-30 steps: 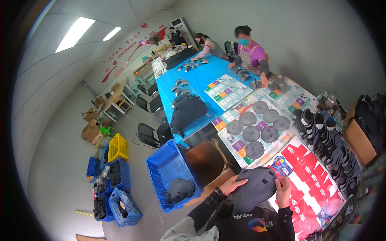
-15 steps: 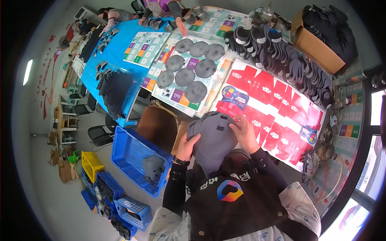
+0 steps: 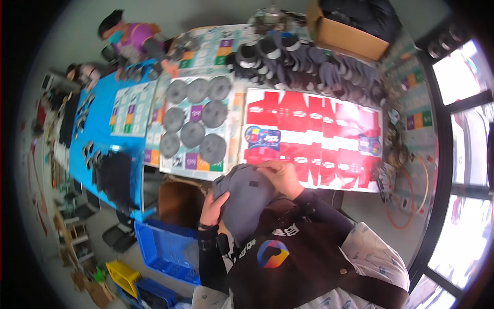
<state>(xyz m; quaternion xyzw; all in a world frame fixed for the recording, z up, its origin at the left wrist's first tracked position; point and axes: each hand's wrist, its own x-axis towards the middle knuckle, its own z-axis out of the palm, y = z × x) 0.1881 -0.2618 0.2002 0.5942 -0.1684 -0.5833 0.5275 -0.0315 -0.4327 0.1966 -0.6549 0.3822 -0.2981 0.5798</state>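
A grey fabric cap (image 3: 246, 206) with a small dark square patch is held close in front of my dark apron (image 3: 309, 247). My left hand (image 3: 212, 208) grips its left side, the thumb lying over the cloth. At the upper right edge, the fingers of my right hand (image 3: 283, 177) pinch the fabric; what lies under the fingertips is hidden. Several round grey cap pieces (image 3: 193, 134) rest on a patterned board (image 3: 170, 166) beyond my hands. To their right lies a white sheet with red printed shapes (image 3: 301, 123).
Rows of stacked dark caps (image 3: 319, 67) line the back, beside a cardboard box (image 3: 350, 36). A blue-covered table (image 3: 108, 141) stands left, with a dark pile (image 3: 114, 177). Behind it is a co-worker in purple (image 3: 139, 38). A blue crate (image 3: 167, 252) sits low left.
The view has swung right, so the tables appear farther left. The cap stays in both hands but is turned: one dark patch shows instead of two. The co-worker shows more fully.
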